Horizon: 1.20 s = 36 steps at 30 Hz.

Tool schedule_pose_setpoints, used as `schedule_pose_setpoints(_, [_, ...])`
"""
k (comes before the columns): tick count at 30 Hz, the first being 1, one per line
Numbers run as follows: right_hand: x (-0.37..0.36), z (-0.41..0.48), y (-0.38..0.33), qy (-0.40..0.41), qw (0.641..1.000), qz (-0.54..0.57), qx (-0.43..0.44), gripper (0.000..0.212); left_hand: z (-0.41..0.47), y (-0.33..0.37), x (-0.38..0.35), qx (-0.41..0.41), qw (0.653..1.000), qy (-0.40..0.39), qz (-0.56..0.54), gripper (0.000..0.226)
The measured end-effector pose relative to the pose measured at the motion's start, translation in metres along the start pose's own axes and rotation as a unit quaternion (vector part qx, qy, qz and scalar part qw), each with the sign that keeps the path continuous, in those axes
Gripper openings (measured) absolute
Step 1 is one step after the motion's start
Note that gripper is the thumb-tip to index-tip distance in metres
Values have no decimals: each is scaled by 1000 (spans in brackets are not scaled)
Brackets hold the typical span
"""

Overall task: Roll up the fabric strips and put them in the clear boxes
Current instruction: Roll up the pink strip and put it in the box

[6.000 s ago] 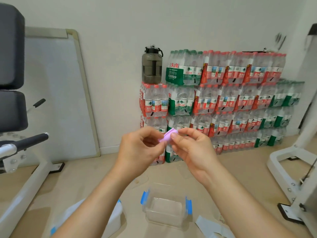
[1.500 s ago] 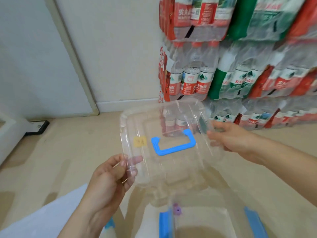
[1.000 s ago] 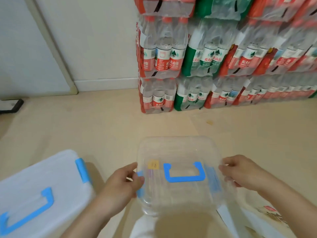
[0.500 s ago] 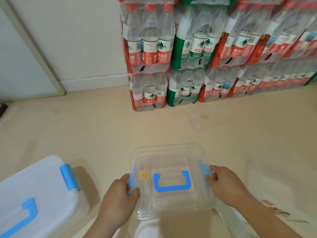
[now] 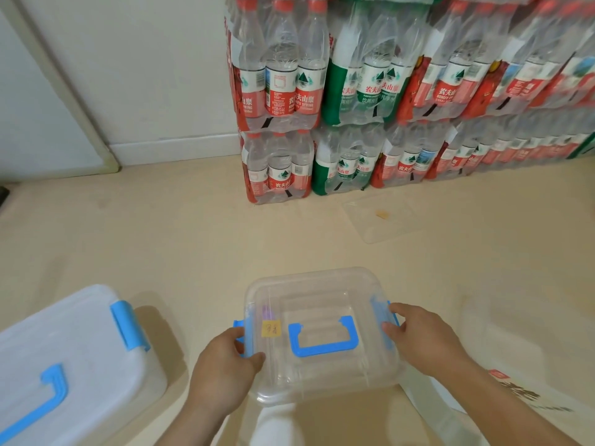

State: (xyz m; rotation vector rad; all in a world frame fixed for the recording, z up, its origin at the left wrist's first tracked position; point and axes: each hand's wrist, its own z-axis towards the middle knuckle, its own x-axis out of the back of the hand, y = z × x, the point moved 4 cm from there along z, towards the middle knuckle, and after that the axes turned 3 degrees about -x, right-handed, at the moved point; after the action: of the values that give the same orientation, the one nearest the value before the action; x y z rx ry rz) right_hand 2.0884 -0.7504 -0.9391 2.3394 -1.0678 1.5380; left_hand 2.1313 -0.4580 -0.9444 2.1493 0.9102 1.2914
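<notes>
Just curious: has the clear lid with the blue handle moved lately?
Yes. The clear plastic lid with the blue handle came down from mid-air onto the clear box standing on the floor.

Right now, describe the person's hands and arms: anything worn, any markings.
The left hand and the right hand are both bare: no gloves, rings or wristbands show. The left forearm and the right forearm are bare too, with no sleeve, watch or marking in view down to the frame's bottom edge.

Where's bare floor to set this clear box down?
Bare beige floor ahead, between the clear plastic box with blue handle and the shrink-wrapped water bottle packs. Crowded: translucent white bin left, flat clear lid far right.
</notes>
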Motion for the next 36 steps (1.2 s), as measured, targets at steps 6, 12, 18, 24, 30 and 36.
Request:
schedule_pose_setpoints(6, [-7, -3, 6, -8, 1000, 18, 4, 51, 1, -9, -1, 48, 995, 18, -86, 38])
schedule_pose_setpoints(12, [-5, 0, 13, -68, 961, 262, -58, 29, 2, -13, -5, 83, 986, 26, -145, 35])
schedule_pose_setpoints(18, [-5, -2, 12, -53, 949, 285, -125, 55, -2, -6, 0, 113, 983, 45, -134, 61])
schedule_pose_setpoints(24, [-11, 1, 5, -129, 920, 334, -160, 46, 3, -15, -7, 184, 949, -18, -255, 82])
schedule_pose_setpoints(30, [-10, 4, -1, -63, 963, 244, -93, 25, 2, -8, -10, 110, 978, 7, -176, 37])
schedule_pose_setpoints(36, [-9, 4, -9, -31, 999, -11, -22, 23, 2, 1, -15, 2, 997, 50, 59, 12])
